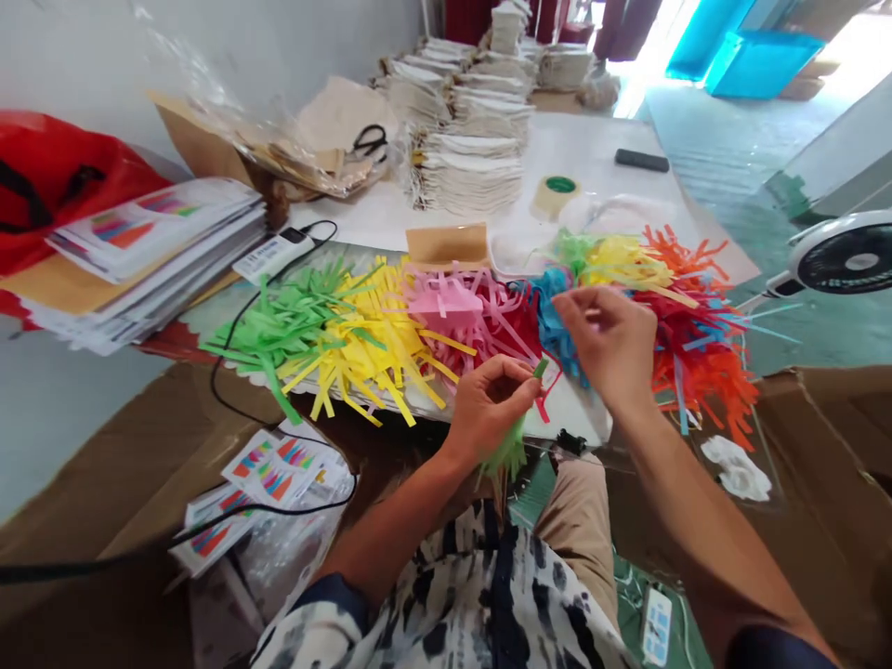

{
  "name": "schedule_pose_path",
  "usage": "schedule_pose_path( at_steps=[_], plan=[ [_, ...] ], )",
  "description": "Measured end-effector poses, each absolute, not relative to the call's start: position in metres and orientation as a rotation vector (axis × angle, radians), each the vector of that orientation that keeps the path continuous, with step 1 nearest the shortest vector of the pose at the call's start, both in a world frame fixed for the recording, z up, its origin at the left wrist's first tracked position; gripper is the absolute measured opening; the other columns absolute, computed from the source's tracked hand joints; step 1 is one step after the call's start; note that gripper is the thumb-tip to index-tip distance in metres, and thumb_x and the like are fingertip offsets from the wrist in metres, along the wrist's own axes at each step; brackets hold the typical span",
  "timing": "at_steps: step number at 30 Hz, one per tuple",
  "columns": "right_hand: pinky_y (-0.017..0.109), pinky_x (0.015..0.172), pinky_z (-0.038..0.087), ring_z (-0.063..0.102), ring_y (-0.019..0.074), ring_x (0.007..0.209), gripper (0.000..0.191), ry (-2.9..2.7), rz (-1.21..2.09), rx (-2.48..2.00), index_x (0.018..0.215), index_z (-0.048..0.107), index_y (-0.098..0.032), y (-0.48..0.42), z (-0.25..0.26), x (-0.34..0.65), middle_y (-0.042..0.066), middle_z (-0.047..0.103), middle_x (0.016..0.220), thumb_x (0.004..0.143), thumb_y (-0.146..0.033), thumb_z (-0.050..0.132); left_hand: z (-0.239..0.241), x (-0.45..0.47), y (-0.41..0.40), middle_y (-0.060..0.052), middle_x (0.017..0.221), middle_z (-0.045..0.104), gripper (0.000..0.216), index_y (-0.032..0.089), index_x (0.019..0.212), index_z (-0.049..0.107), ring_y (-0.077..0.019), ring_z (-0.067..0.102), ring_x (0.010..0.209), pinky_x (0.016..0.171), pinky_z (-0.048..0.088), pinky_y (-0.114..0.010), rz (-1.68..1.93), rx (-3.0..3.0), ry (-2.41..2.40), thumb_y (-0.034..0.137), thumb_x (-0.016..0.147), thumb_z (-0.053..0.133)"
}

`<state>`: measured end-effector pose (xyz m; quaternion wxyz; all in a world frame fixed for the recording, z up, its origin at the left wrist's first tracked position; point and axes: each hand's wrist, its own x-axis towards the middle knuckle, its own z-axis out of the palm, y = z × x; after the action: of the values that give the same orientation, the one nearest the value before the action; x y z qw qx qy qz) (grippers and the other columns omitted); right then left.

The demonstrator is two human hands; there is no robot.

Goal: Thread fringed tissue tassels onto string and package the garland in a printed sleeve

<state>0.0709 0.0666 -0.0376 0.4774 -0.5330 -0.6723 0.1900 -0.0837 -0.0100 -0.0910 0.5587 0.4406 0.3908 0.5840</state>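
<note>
My left hand (493, 407) pinches a green paper tassel (507, 451) at its twisted top, and the fringe hangs below the hand over my lap. My right hand (611, 342) is closed in a pinch above the blue tassel (548, 316); whatever lies between its fingertips is too small to make out. Along the table's near edge lie fringed paper tassels: green (285, 321), yellow (376, 339) and pink (442, 297). Right of my right hand is a mixed heap of red and orange tassels (703, 362), with yellow tassels (620, 260) behind.
Stacks of pale bundles (470, 167) stand farther back on the table (578, 139). A tape roll (557, 193), a dark phone-like object (641, 160) and scissors (369, 141) lie there. Printed sheets (153, 251) are piled left, near a black cable (229, 344). A fan (850, 255) stands right.
</note>
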Motion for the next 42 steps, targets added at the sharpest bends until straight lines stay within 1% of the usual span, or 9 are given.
schedule_pose_path(
  at_steps=[7, 12, 18, 22, 27, 31, 34, 37, 42],
  plan=[
    [0.041, 0.098, 0.051, 0.072, 0.0292, 0.104, 0.028, -2.296, 0.179, -1.524, 0.109, 0.084, -0.02, 0.23, -0.052, 0.023, 0.011, 0.082, 0.11, 0.095, -0.023, 0.06, -0.108, -0.105, 0.002, -0.006, 0.094, 0.076, 0.023, 0.018, 0.083, 0.076, -0.0177, 0.072, 0.085, 0.08, 0.058, -0.03, 1.285, 1.048, 0.968, 0.04, 0.085, 0.085],
    [0.042, 0.097, 0.054, 0.073, 0.0319, 0.103, 0.029, -2.4, 0.242, -1.774, 0.108, 0.085, -0.012, 0.281, -0.07, -0.006, 0.016, 0.083, 0.099, 0.08, -0.018, 0.077, -0.112, -0.108, 0.005, -0.006, 0.097, 0.076, 0.022, 0.019, 0.085, 0.077, -0.0172, 0.073, 0.084, 0.077, 0.058, -0.028, 1.307, 0.992, 0.916, 0.039, 0.084, 0.086],
    [0.046, 0.094, 0.055, 0.073, 0.0366, 0.105, 0.029, -2.362, 0.236, -1.83, 0.106, 0.084, -0.006, 0.283, -0.083, -0.007, 0.026, 0.08, 0.105, 0.08, -0.011, 0.07, -0.115, -0.112, 0.003, -0.005, 0.087, 0.078, 0.027, 0.019, 0.087, 0.074, -0.0184, 0.077, 0.077, 0.076, 0.061, -0.03, 1.289, 0.852, 0.889, 0.041, 0.084, 0.087],
    [0.049, 0.094, 0.054, 0.07, 0.0401, 0.11, 0.032, -2.319, 0.199, -1.811, 0.111, 0.081, -0.003, 0.272, -0.073, -0.002, 0.03, 0.077, 0.112, 0.084, -0.009, 0.064, -0.11, -0.113, -0.001, -0.003, 0.082, 0.078, 0.029, 0.019, 0.09, 0.072, -0.018, 0.078, 0.077, 0.073, 0.061, -0.028, 1.303, 0.72, 0.876, 0.039, 0.082, 0.09],
    [0.047, 0.096, 0.054, 0.07, 0.0282, 0.096, 0.028, -2.099, 0.211, -1.537, 0.109, 0.08, -0.016, 0.228, -0.048, 0.016, 0.012, 0.079, 0.101, 0.088, -0.013, 0.063, -0.105, -0.111, -0.009, -0.004, 0.092, 0.08, 0.036, 0.02, 0.104, 0.078, -0.0172, 0.078, 0.077, 0.073, 0.062, -0.028, 1.36, 0.689, 0.87, 0.037, 0.077, 0.093],
    [0.038, 0.073, 0.053, 0.065, 0.0198, 0.069, 0.015, -1.912, 0.507, -1.307, 0.096, 0.082, -0.019, 0.145, -0.035, 0.044, 0.004, 0.073, 0.074, 0.088, -0.03, 0.076, -0.103, -0.107, -0.018, -0.004, 0.084, 0.079, 0.028, 0.02, 0.097, 0.082, -0.0159, 0.074, 0.074, 0.072, 0.061, -0.028, 1.347, 0.724, 0.916, 0.038, 0.077, 0.093],
    [0.032, 0.061, 0.049, 0.062, 0.0157, 0.061, 0.016, -1.758, 0.833, -1.182, 0.089, 0.082, -0.024, 0.075, -0.037, 0.068, 0.0, 0.073, 0.071, 0.084, -0.039, 0.084, -0.1, -0.101, -0.025, -0.002, 0.081, 0.077, 0.025, 0.021, 0.092, 0.082, -0.0136, 0.071, 0.072, 0.071, 0.058, -0.026, 1.353, 0.762, 0.913, 0.038, 0.077, 0.093],
    [0.031, 0.061, 0.052, 0.065, 0.016, 0.064, 0.019, -1.658, 1.043, -1.167, 0.089, 0.083, -0.027, 0.023, -0.042, 0.087, 0.001, 0.076, 0.076, 0.082, -0.045, 0.087, -0.095, -0.093, -0.031, -0.001, 0.081, 0.077, 0.022, 0.022, 0.091, 0.082, -0.0128, 0.069, 0.073, 0.072, 0.056, -0.025, 1.346, 0.845, 0.91, 0.039, 0.08, 0.091],
    [0.035, 0.072, 0.059, 0.072, 0.02, 0.078, 0.013, -1.595, 1.012, -1.188, 0.089, 0.083, -0.03, -0.021, -0.045, 0.103, 0.003, 0.079, 0.088, 0.086, -0.042, 0.085, -0.093, -0.077, -0.044, -0.003, 0.09, 0.077, 0.017, 0.022, 0.092, 0.082, -0.0155, 0.07, 0.083, 0.079, 0.056, -0.028, 1.384, 1.066, 0.959, 0.039, 0.088, 0.085]
  ],
)
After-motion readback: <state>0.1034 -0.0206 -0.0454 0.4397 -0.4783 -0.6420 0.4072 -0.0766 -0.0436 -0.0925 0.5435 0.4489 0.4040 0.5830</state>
